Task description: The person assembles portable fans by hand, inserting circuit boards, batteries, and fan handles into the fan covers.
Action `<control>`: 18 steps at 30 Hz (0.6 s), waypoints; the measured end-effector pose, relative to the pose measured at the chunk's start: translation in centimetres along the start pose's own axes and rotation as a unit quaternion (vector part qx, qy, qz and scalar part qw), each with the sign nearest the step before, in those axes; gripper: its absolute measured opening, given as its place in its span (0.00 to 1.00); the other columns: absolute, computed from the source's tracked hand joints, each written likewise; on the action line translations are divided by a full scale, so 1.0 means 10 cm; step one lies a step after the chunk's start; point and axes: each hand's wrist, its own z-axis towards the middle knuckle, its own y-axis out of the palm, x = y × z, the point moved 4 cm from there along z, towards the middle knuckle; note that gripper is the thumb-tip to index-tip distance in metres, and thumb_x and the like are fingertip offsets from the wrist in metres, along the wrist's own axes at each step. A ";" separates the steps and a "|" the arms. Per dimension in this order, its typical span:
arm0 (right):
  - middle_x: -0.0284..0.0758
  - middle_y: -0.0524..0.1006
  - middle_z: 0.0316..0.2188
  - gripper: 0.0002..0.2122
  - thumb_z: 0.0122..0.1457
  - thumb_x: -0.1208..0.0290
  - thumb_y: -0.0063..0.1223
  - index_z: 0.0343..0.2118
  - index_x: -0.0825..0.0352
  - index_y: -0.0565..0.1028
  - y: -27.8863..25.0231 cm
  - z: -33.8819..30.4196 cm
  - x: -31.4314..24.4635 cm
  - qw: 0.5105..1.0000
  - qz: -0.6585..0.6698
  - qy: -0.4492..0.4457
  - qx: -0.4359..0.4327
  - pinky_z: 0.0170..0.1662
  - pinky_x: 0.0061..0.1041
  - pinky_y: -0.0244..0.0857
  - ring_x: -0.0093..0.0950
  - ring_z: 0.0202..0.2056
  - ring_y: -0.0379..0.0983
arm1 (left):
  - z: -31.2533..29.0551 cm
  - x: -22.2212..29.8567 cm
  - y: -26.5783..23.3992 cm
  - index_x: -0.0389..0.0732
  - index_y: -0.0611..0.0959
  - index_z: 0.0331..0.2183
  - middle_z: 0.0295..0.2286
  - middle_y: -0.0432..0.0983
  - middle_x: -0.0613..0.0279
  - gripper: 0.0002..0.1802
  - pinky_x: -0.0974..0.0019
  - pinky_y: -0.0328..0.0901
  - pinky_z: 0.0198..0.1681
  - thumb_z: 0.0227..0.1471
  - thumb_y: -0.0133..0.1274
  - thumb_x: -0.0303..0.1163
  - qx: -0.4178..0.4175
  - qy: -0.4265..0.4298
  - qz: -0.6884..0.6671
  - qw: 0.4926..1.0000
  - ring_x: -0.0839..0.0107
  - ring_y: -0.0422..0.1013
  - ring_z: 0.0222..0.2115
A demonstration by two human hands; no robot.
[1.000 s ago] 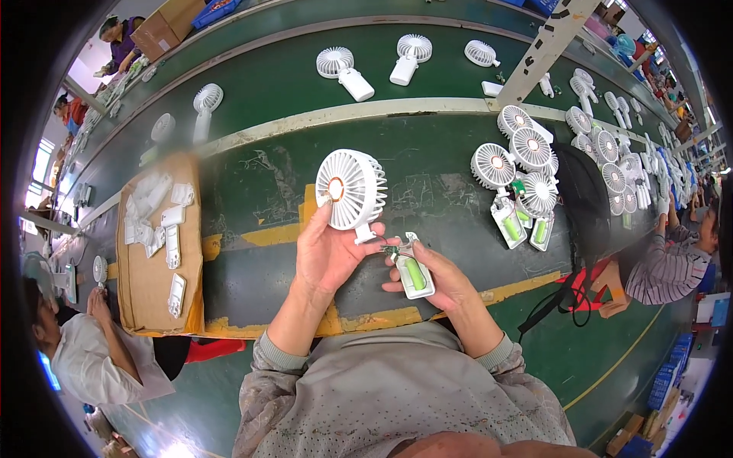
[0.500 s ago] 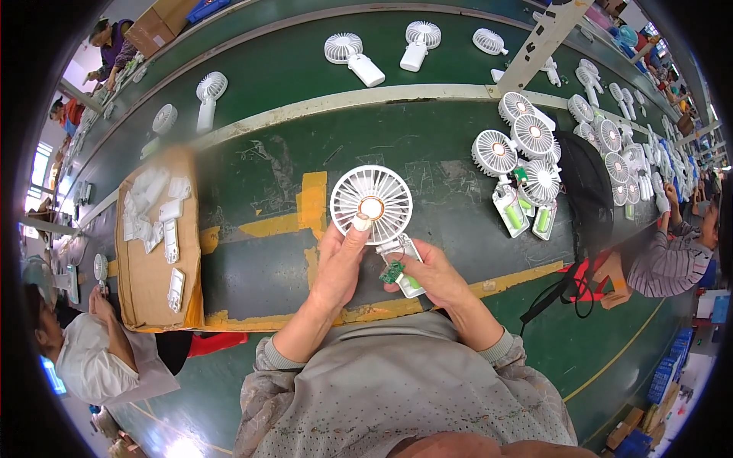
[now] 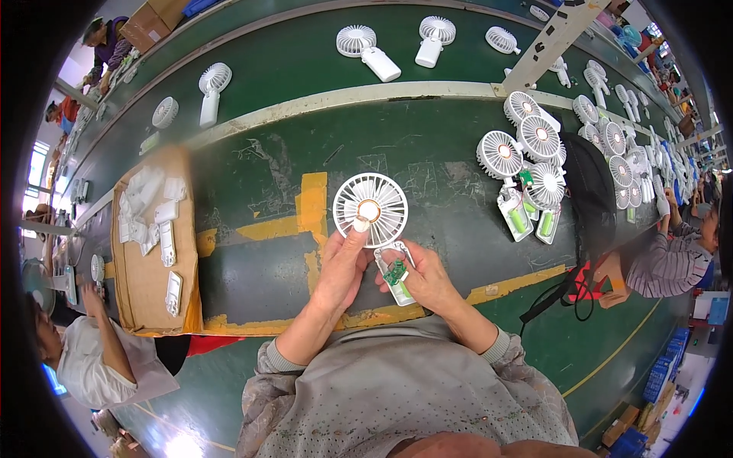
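Over the bench's near edge I hold a white handheld fan (image 3: 388,200), its round grille facing up. My left hand (image 3: 340,269) is closed on the lower left of the grille, thumb on a small white round piece at the hub. My right hand (image 3: 429,281) grips the opened handle (image 3: 385,259) from the right. A green circuit board (image 3: 395,271) sits out of the handle beside the right fingers. Below it shows a green battery cell (image 3: 404,292). The right fingertips are partly hidden.
A cardboard tray (image 3: 141,286) with white plastic parts lies left. Several open-handled fans (image 3: 500,154) are piled right, beside a black bag (image 3: 586,183). Finished-looking fans (image 3: 379,62) lie on the belt (image 3: 282,69) beyond a pale rail. Co-workers sit left (image 3: 99,359) and right (image 3: 672,263).
My right hand has moved slightly left, and the handle now points more straight toward me. The circuit board lies more over the handle. My left hand keeps its hold.
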 end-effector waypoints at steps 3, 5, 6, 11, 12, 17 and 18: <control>0.37 0.75 0.25 0.12 0.61 0.67 0.40 0.40 0.71 0.69 -0.02 0.06 0.04 0.999 -0.016 0.022 0.022 0.27 0.21 0.69 0.23 0.25 0.74 | 0.07 0.03 -0.09 0.35 0.68 0.48 0.41 0.72 0.53 0.25 0.63 0.67 0.42 0.56 0.45 0.44 0.014 -0.019 0.056 0.998 0.65 0.71 0.40; 0.38 0.75 0.23 0.15 0.60 0.61 0.45 0.38 0.71 0.69 -0.09 0.13 0.13 0.997 0.037 0.051 0.041 0.26 0.21 0.70 0.24 0.23 0.74 | 0.05 0.20 -0.14 0.34 0.66 0.48 0.41 0.71 0.55 0.24 0.65 0.64 0.42 0.53 0.50 0.35 0.083 0.065 0.279 0.955 0.69 0.70 0.38; 0.38 0.75 0.23 0.15 0.60 0.61 0.45 0.38 0.71 0.69 -0.12 0.17 0.16 0.995 0.047 0.073 0.057 0.26 0.21 0.70 0.24 0.22 0.73 | 0.00 0.32 -0.11 0.32 0.65 0.49 0.40 0.71 0.53 0.26 0.65 0.64 0.42 0.51 0.53 0.32 0.132 0.153 0.426 0.882 0.67 0.70 0.37; 0.37 0.75 0.24 0.12 0.58 0.75 0.36 0.42 0.72 0.69 -0.14 0.23 0.20 0.995 0.025 0.081 0.059 0.25 0.21 0.70 0.24 0.23 0.74 | -0.24 0.43 0.30 0.36 0.78 0.35 0.31 0.75 0.54 0.17 0.62 0.68 0.35 0.38 0.60 0.25 -0.023 0.312 0.581 0.751 0.57 0.72 0.31; 0.37 0.75 0.24 0.12 0.58 0.75 0.36 0.42 0.72 0.69 -0.13 0.24 0.18 0.995 0.024 0.080 0.057 0.25 0.21 0.70 0.24 0.23 0.74 | -0.24 0.40 0.31 0.36 0.78 0.35 0.31 0.75 0.54 0.17 0.62 0.68 0.35 0.38 0.60 0.25 -0.021 0.313 0.582 0.751 0.57 0.72 0.31; 0.37 0.75 0.25 0.10 0.59 0.74 0.35 0.36 0.75 0.68 -0.13 0.27 0.22 0.996 -0.041 0.049 0.060 0.24 0.20 0.69 0.24 0.23 0.75 | -0.19 0.33 0.24 0.36 0.79 0.34 0.29 0.76 0.54 0.13 0.60 0.68 0.29 0.41 0.57 0.26 0.012 0.246 0.622 0.743 0.56 0.73 0.27; 0.36 0.75 0.24 0.10 0.59 0.73 0.34 0.35 0.75 0.68 -0.13 0.28 0.22 0.997 -0.039 0.034 0.055 0.24 0.20 0.69 0.24 0.22 0.75 | -0.19 0.32 0.23 0.36 0.79 0.34 0.28 0.76 0.54 0.12 0.61 0.68 0.28 0.42 0.55 0.26 0.012 0.219 0.629 0.746 0.55 0.73 0.26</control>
